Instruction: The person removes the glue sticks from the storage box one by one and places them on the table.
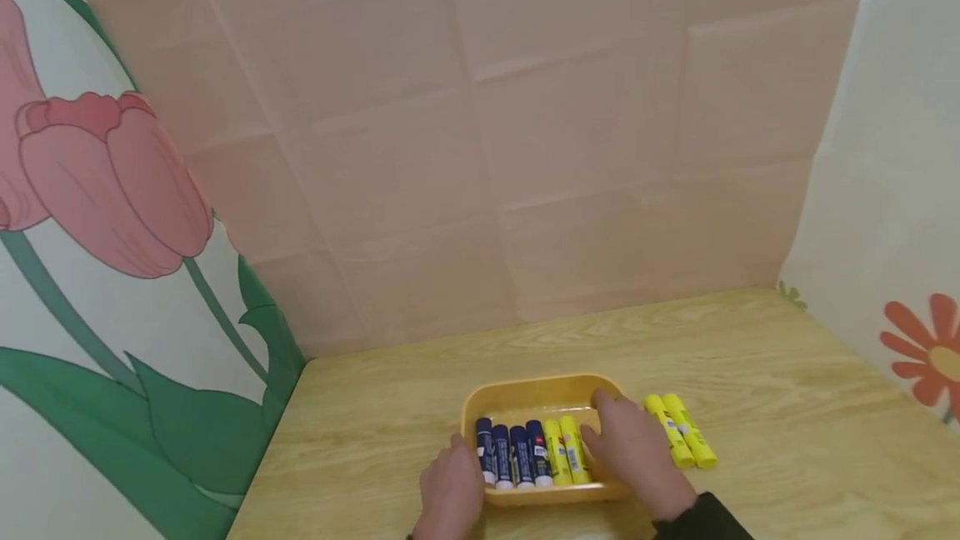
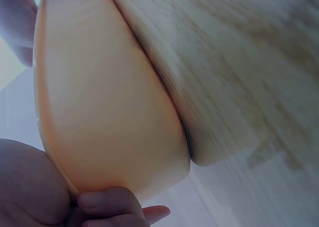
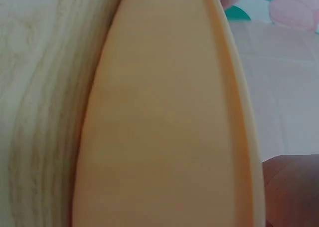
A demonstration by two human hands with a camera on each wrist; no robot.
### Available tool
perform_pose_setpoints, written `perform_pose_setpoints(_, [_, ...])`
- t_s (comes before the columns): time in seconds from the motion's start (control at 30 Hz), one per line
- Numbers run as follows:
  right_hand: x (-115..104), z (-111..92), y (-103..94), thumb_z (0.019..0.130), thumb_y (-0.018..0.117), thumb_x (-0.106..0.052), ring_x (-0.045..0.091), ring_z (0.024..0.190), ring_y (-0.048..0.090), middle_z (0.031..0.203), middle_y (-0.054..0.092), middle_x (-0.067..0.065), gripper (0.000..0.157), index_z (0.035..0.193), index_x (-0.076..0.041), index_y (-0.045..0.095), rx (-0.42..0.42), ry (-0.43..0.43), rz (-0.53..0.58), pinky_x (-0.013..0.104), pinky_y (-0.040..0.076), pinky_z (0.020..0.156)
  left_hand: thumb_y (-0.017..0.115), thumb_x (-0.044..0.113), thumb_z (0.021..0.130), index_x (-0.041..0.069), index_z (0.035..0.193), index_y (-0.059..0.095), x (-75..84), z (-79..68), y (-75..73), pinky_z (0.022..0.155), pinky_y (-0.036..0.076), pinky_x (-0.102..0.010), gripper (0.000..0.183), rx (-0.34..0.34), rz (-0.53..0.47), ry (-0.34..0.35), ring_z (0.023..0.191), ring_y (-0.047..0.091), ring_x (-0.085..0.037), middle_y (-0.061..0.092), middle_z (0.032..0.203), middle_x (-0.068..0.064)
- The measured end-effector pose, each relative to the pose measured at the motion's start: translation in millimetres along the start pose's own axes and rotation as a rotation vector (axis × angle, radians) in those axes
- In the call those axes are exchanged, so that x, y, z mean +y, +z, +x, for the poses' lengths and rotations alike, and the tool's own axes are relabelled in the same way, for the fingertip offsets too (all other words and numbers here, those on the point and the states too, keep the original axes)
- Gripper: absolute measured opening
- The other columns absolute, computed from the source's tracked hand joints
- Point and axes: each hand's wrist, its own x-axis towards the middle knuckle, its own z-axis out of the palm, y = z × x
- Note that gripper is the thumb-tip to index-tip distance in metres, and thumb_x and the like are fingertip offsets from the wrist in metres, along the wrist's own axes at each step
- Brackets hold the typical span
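A yellow rectangular tray (image 1: 525,391) stands on the wooden table. Inside, along its front, dark blue glue sticks (image 1: 502,452) with white ends lie side by side, with two yellow glue sticks (image 1: 573,450) to their right. My left hand (image 1: 452,482) holds the tray's left end, its thumb at the rim and its fingers curled against the outer wall in the left wrist view. Over the tray's right end is my right hand (image 1: 636,444), thumb and index finger spread apart, the thumb close beside the rightmost yellow stick. Its other fingers are hidden.
Two more yellow glue sticks (image 1: 681,432) lie together on the table (image 1: 787,407), right of the tray. A pinkish cloth backdrop (image 1: 480,148) hangs behind the table. Printed flower panels (image 1: 112,182) flank both sides.
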Motion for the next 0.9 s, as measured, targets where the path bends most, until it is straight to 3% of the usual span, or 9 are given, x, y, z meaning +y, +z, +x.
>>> perform_pose_setpoints(0.2, [-3, 0, 3.2, 0.088, 0.072, -0.03, 0.024, 0.074, 0.062, 0.094, 0.066, 0.014, 0.043, 0.118, -0.001, 0.062, -0.024, 0.021, -0.027, 0.041, 0.051, 0.058, 0.052, 0.014, 0.1, -0.003, 0.104, 0.055, 1.2, 1.5, 0.4, 0.069, 0.052, -0.049, 0.018, -0.016, 0.019, -0.016, 0.071, 0.062, -0.029, 0.06, 0.077, -0.015])
perform_pose_setpoints(0.4, [-7, 0, 3.8, 0.089, 0.072, -0.031, 0.02, 0.067, 0.054, 0.09, 0.065, 0.013, 0.045, 0.12, 0.0, 0.061, -0.047, 0.029, -0.039, 0.037, 0.048, 0.055, 0.053, 0.014, 0.099, -0.003, 0.104, 0.055, 1.6, 1.1, 0.4, 0.068, 0.052, -0.048, 0.018, -0.018, 0.015, -0.013, 0.07, 0.062, -0.028, 0.059, 0.077, -0.015])
perform_pose_setpoints(0.63, [-12, 0, 6.4, 0.086, 0.075, -0.032, 0.019, 0.068, 0.053, 0.087, 0.065, 0.009, 0.044, 0.116, -0.002, 0.064, -0.055, 0.004, -0.028, 0.037, 0.047, 0.057, 0.053, 0.013, 0.1, -0.005, 0.11, 0.055, 3.8, 2.7, -2.1, 0.068, 0.052, -0.046, 0.02, -0.053, 0.026, -0.023, 0.07, 0.059, -0.025, 0.058, 0.078, -0.014])
perform_pose_setpoints(0.9, [-11, 1, 16.5, 0.083, 0.078, -0.03, 0.019, 0.066, 0.05, 0.077, 0.057, 0.002, 0.033, 0.103, -0.006, 0.066, -0.136, 0.022, -0.008, 0.035, 0.043, 0.057, 0.053, 0.014, 0.101, -0.004, 0.11, 0.056, 3.4, -0.3, -2.8, 0.067, 0.053, -0.045, 0.021, -0.026, 0.056, -0.002, 0.07, 0.061, -0.026, 0.059, 0.078, -0.014])
